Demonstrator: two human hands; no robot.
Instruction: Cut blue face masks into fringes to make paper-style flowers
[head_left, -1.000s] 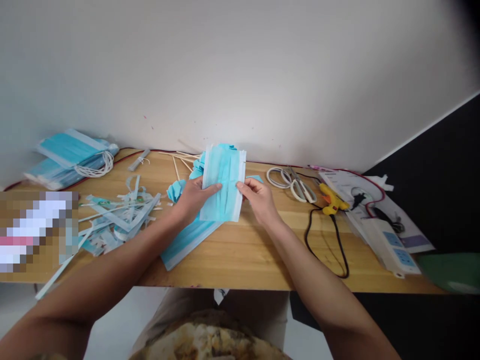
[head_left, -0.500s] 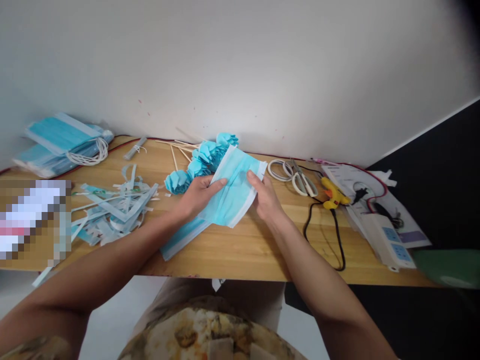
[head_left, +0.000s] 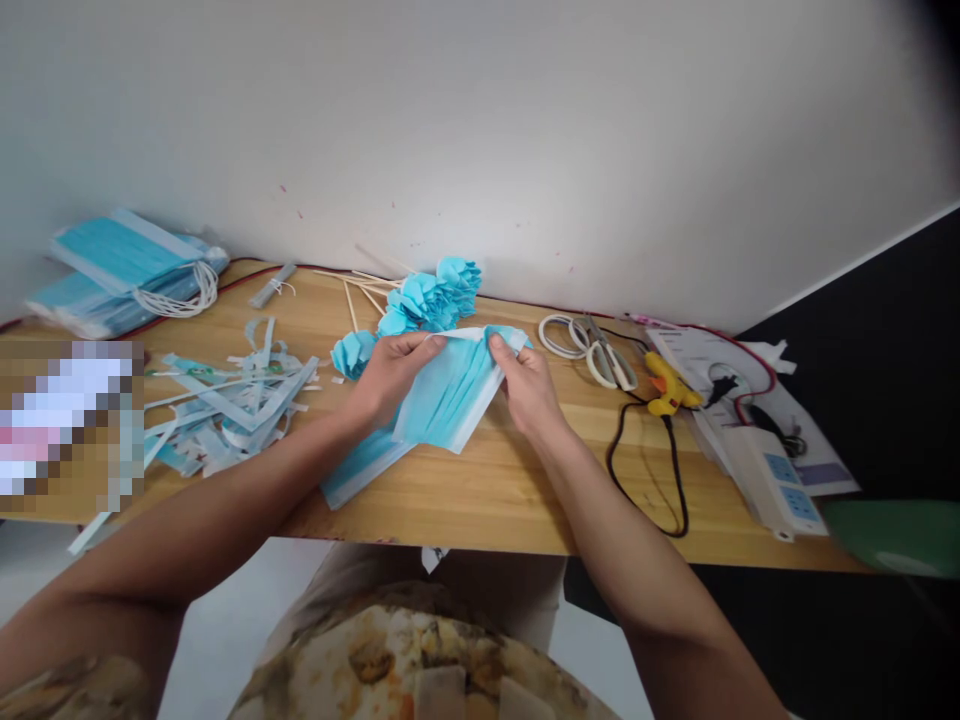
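Both hands are closed on the blue face mask [head_left: 450,400]. The left hand [head_left: 390,375] pinches its top edge and the right hand [head_left: 529,385] grips the other corner, just above the table [head_left: 510,490], in front of the blue rosettes [head_left: 431,295]. It looks like the pleats are being worked, which calls for an even, gentle pull.

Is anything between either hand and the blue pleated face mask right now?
Nothing visible does. The left hand and the right hand both pinch the blue pleated face mask along its white top edge.
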